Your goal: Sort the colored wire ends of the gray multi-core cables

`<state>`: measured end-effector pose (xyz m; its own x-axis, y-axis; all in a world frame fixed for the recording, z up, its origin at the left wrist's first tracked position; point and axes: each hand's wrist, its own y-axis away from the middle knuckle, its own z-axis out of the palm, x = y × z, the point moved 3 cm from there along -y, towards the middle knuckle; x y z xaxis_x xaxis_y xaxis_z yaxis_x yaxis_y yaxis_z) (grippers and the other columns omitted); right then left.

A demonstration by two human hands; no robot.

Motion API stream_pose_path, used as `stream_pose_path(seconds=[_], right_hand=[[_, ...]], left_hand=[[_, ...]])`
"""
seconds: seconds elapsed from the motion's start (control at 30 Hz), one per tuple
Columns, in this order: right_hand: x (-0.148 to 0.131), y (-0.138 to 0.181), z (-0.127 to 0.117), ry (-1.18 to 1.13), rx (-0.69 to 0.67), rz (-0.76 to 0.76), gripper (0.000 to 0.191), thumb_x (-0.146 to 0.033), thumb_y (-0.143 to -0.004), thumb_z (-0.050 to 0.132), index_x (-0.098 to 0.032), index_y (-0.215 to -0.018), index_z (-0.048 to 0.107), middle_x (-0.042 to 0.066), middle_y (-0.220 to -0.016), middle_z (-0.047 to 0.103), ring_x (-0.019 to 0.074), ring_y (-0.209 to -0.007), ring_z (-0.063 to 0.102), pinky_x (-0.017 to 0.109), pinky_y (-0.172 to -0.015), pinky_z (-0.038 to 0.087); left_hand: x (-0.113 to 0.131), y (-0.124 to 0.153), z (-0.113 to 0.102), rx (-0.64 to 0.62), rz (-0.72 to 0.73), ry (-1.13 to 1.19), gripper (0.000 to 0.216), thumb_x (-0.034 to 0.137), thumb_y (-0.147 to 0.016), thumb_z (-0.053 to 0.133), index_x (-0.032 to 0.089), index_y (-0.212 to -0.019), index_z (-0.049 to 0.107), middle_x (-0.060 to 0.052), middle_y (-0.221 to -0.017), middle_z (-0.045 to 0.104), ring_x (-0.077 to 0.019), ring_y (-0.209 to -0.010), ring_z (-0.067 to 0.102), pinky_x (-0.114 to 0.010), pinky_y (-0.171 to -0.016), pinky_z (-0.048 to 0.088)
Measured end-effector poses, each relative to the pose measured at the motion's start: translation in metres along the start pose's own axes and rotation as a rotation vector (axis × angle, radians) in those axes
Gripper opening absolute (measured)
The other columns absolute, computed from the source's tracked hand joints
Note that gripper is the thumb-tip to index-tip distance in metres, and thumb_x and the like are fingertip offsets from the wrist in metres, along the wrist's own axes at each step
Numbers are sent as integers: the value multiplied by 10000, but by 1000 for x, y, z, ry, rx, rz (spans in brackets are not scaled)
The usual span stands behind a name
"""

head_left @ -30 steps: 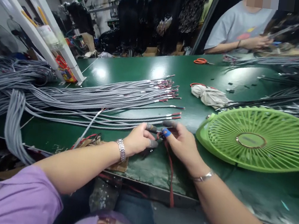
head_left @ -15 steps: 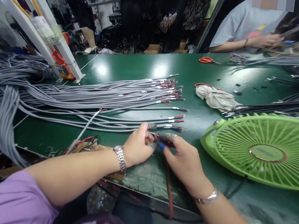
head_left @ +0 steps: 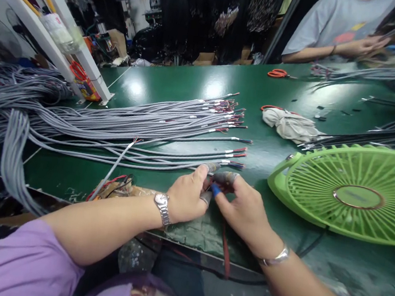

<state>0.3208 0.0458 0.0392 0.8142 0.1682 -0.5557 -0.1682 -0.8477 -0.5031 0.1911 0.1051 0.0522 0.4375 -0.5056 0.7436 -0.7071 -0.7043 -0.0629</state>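
My left hand [head_left: 189, 192] and my right hand [head_left: 239, 199] meet near the front edge of the green table, both closed in a pinch. Between their fingertips is the end of a cable with thin dark and red wires [head_left: 211, 182], mostly covered by the fingers. Coverings wrap several fingertips, a blue one on my right thumb. Just beyond the hands lie grey cables [head_left: 142, 131] in a long bundle, their stripped ends with white sleeves and red or dark wires pointing right. One separate grey cable [head_left: 114, 166] slants up left of my left wrist.
A green fan [head_left: 321, 192] stands close to my right hand. Behind it are a cloth bundle [head_left: 288, 124], orange-handled scissors [head_left: 277, 73] and black cables. A white post [head_left: 68, 31] rises at the left. Across the table, a person [head_left: 326, 34] handles cables.
The view has shifted slightly, so the table things sit a little higher and to the right. My hands stay together at the wire end, with small finger movements.
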Motion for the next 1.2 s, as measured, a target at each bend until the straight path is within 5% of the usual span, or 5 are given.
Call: stream_pose_path(seconds=[0.1,0.3,0.83,1.2], right_hand=[[1,-3,-4,-73,13,16,131,-191,-752,535,-230,-873,568,45,-756,692,200,-634,639,304,-588,503],[4,-6,-7,-131,-17,40,91,-230,-779,551,-226,-868,570,45,-765,698,196,-645,646,305,-611,513],[1,-3,2,-91,-173,-81,130,-128,-733,505,-242,-795,495,19,-717,648,185,-628,613,286,-582,471],[0,-1,4,-103,-249,-163,127,-113,-744,484,-229,-794,474,40,-722,625,196,-642,591,299,-586,462]], left_hand=[[1,-3,-3,-28,-20,141,388,129,-730,580,184,-1105,496,-43,-861,665,-156,-645,615,-273,-572,469],[4,-8,-20,178,131,134,393,120,-740,601,193,-1116,517,-53,-952,702,-175,-829,657,-280,-690,487],[-5,-14,-11,-27,129,-68,524,36,-667,541,167,-1169,470,-48,-818,701,-196,-693,654,-307,-648,485],[-13,-21,-14,-188,-30,118,458,18,-616,569,161,-1039,466,20,-695,652,-113,-550,569,-222,-516,411]])
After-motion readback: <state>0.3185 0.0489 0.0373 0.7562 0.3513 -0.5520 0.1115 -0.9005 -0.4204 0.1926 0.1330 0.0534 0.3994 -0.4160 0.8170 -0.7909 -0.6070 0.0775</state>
